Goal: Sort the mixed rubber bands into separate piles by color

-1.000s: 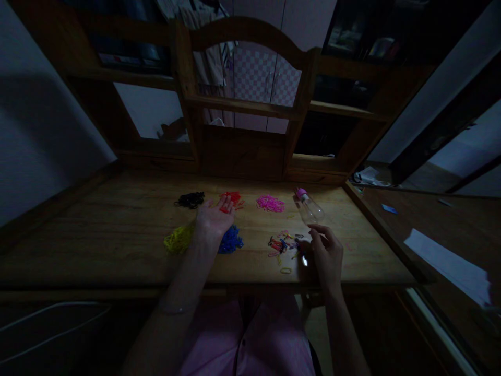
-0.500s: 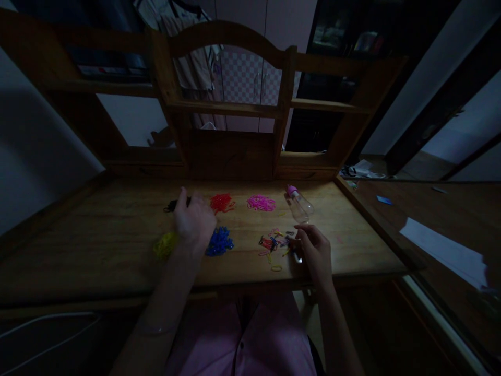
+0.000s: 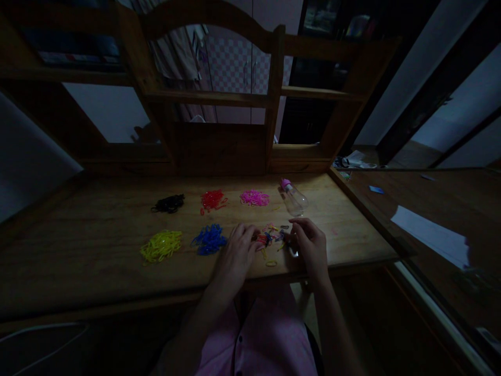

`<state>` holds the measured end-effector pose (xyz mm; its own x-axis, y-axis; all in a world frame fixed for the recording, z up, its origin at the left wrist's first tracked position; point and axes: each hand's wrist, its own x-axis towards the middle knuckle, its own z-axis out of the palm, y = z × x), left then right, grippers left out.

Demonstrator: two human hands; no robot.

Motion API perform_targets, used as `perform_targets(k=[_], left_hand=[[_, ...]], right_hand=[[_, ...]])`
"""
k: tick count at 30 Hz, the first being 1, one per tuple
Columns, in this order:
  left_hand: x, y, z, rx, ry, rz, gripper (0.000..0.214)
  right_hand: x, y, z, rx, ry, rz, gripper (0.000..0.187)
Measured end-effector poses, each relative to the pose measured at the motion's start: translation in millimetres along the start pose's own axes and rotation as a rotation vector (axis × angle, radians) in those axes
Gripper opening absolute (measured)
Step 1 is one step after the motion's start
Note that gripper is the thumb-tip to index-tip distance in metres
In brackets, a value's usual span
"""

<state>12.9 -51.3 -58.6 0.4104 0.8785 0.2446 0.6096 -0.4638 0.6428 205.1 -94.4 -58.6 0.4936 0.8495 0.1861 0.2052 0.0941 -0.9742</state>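
Note:
A small mixed pile of coloured loops (image 3: 268,238) that look like rubber bands lies on the desk between my hands. My left hand (image 3: 238,249) rests at the pile's left edge, fingers bent and slightly apart, with no held thing visible. Just right of the pile, my right hand (image 3: 310,244) has its fingers curled and drawn together; shadow hides what they hold, if anything. A single yellow loop (image 3: 271,263) lies in front. Sorted heaps sit to the left and behind: blue loops (image 3: 210,239), yellow loops (image 3: 162,246), black loops (image 3: 169,203), red loops (image 3: 212,200) and pink loops (image 3: 254,198).
A clear bulb-shaped bottle (image 3: 296,201) with a pink cap lies behind my right hand. A wooden shelf frame (image 3: 219,98) rises along the desk's back. On the brown surface at right are white paper (image 3: 430,235) and a small blue card (image 3: 376,189).
My left hand has come from beside the black heap, over the blue one, to the mixed pile. My right hand stays beside that pile. The view has shifted slightly.

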Motion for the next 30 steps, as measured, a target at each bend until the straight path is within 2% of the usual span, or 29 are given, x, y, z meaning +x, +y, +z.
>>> perform_targets(k=[4,7,13,15,20,22,26,30], left_hand=[[6,1,2.7,0.077,-0.015,0.052,0.007],[8,-1,3.0,0.128,-0.017,0.092,0.008],[11,-2,-1.7,0.03,-0.005,0.116,0.012],[13,0,-4.9,-0.04,0.015,0.078,0.011],[14,1,-11.6,-0.387,0.022,-0.147,0.006],[14,0,-13.1,-0.448,0.042,-0.178,0.007],[16,3,-14.5,-0.245,0.101,-0.132,0.007],[19,13,-12.7,0.023,0.077,0.033,0.009]], right_hand=[[0,-1,0,-0.002,-0.011,0.003,0.025],[0,-2,0,0.0,-0.007,-0.007,0.025],[0,-3,-1,-0.009,-0.017,-0.009,0.023],[0,-3,-2,-0.011,-0.027,-0.007,0.022],[1,-1,-2,-0.033,-0.029,-0.01,0.021],[1,-1,-2,-0.041,-0.031,-0.02,0.02],[1,-2,-3,-0.053,-0.029,-0.029,0.021],[0,-3,-3,-0.055,-0.028,-0.022,0.022]])
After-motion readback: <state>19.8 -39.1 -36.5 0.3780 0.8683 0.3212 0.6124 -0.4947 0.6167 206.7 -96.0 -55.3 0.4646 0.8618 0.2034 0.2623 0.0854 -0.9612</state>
